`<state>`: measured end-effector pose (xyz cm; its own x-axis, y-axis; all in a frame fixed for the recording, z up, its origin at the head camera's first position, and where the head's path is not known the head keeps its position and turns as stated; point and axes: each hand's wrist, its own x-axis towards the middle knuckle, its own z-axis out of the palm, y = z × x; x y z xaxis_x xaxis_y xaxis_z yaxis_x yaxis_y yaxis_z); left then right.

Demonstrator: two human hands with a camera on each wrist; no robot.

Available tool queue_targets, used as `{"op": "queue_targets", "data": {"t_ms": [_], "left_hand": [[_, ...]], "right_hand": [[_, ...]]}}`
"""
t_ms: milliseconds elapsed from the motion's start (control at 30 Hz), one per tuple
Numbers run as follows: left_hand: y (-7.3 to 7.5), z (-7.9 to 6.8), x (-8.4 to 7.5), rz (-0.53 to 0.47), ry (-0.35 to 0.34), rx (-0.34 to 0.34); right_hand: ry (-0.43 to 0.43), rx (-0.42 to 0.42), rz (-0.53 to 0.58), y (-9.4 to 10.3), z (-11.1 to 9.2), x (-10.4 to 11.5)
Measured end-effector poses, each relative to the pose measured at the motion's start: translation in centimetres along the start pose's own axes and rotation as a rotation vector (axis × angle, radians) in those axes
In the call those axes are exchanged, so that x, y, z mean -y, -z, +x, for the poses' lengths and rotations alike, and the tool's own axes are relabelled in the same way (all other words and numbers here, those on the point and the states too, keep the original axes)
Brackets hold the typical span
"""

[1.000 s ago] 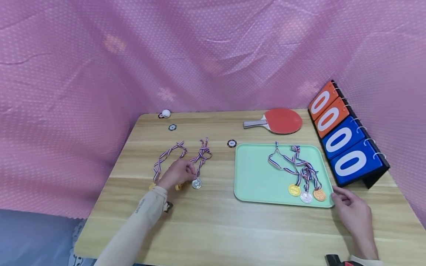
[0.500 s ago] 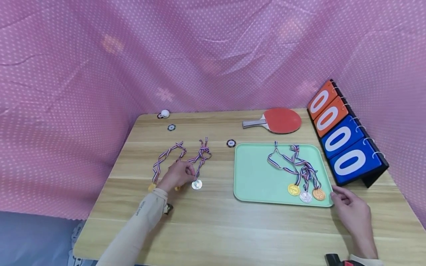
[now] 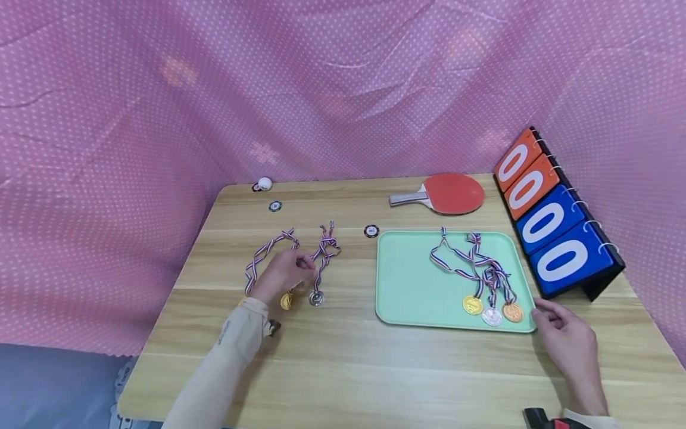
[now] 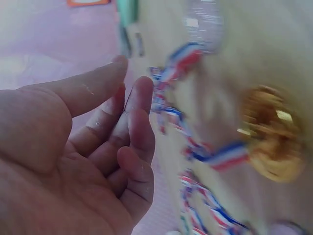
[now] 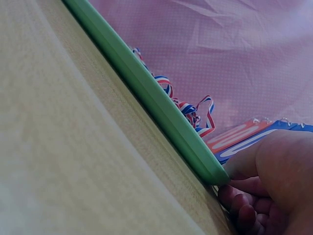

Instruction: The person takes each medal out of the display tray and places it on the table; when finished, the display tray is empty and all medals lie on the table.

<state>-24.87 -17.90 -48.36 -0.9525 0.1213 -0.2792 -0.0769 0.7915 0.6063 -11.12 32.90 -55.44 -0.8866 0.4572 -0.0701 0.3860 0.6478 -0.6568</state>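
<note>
My left hand (image 3: 286, 274) is above the medals on the left of the table, its fingers loosely bent and holding nothing. Just beside its fingertips lies a silver medal (image 3: 317, 298) on a striped ribbon (image 3: 324, 253). Below the hand is a gold medal (image 3: 286, 301), large in the left wrist view too (image 4: 274, 134). Another ribbon (image 3: 259, 256) loops to the left, its medal mostly hidden by the wrist. My right hand (image 3: 568, 339) pinches the near right corner of a green tray (image 3: 412, 283). On the tray lie gold (image 3: 473, 305), silver (image 3: 492, 316) and bronze (image 3: 513, 312) medals with tangled ribbons.
A red table tennis paddle (image 3: 454, 193) lies behind the tray. To the right stands a flip scoreboard (image 3: 557, 223) showing zeros. Round chips (image 3: 371, 230) and a white ball (image 3: 265, 184) are toward the back. A pink curtain (image 3: 343, 89) hangs behind the table.
My left hand has let go of the silver medal and risen slightly away from it, uncovering more of the gold medal. The right hand stays at the tray corner.
</note>
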Motion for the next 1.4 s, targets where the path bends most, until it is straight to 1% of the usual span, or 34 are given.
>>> {"op": "queue_targets", "data": {"t_ms": [67,133,233,300,367,433,467,533,600,767,833,900,967,1133,1267,1400], "left_hand": [[0.2,0.3,-0.9,-0.03,-0.033,-0.024],[0.2,0.7,-1.9,-0.046,-0.088,-0.062],[-0.3,1.2,-3.8,-0.079,-0.178,-0.108],[-0.8,1.5,-5.1,-0.093,-0.217,-0.124],[-1.5,1.8,-6.5,-0.121,-0.242,-0.122],[-2.4,2.1,-8.0,-0.147,-0.262,-0.104],[-3.0,2.2,-8.7,-0.15,-0.266,-0.093],[-4.4,2.3,-10.2,-0.155,-0.277,-0.047],[-6.0,2.3,-11.7,-0.129,-0.28,0.013],[-11.0,1.9,-15.1,-0.041,-0.287,0.168],[-12.8,1.7,-16.3,-0.008,-0.296,0.216],[-14.4,1.7,-17.4,0.04,-0.316,0.241],[-15.6,1.6,-18.4,0.086,-0.334,0.247],[-18.3,1.7,-20.2,0.205,-0.393,0.218],[-20.0,1.9,-21.1,0.297,-0.43,0.173],[-21.4,2.0,-21.9,0.363,-0.464,0.122]], "right_hand": [[-0.016,0.008,-0.005,0.0,0.0,-0.1],[-0.026,0.013,-0.005,0.1,-0.1,-0.1],[-0.027,0.009,-0.004,0.1,0.0,-0.1],[-0.019,0.002,0.003,0.1,-0.1,0.0],[-0.01,0.0,0.005,0.0,-0.1,0.0],[0.001,-0.004,0.009,0.0,0.0,0.1],[0.004,-0.002,0.011,0.0,0.0,0.1],[0.012,-0.001,0.016,-0.1,0.0,0.1],[0.018,-0.003,0.021,-0.1,0.1,0.1],[0.021,-0.008,0.021,0.0,0.1,0.1],[0.037,-0.026,0.03,0.0,0.1,0.0],[0.055,-0.044,0.039,0.1,0.0,0.0],[0.077,-0.061,0.05,0.0,0.1,0.1],[0.092,-0.068,0.047,0.0,0.2,0.0],[0.092,-0.062,0.035,-0.1,0.2,-0.1],[0.081,-0.062,0.036,0.0,0.2,-0.2]]}}
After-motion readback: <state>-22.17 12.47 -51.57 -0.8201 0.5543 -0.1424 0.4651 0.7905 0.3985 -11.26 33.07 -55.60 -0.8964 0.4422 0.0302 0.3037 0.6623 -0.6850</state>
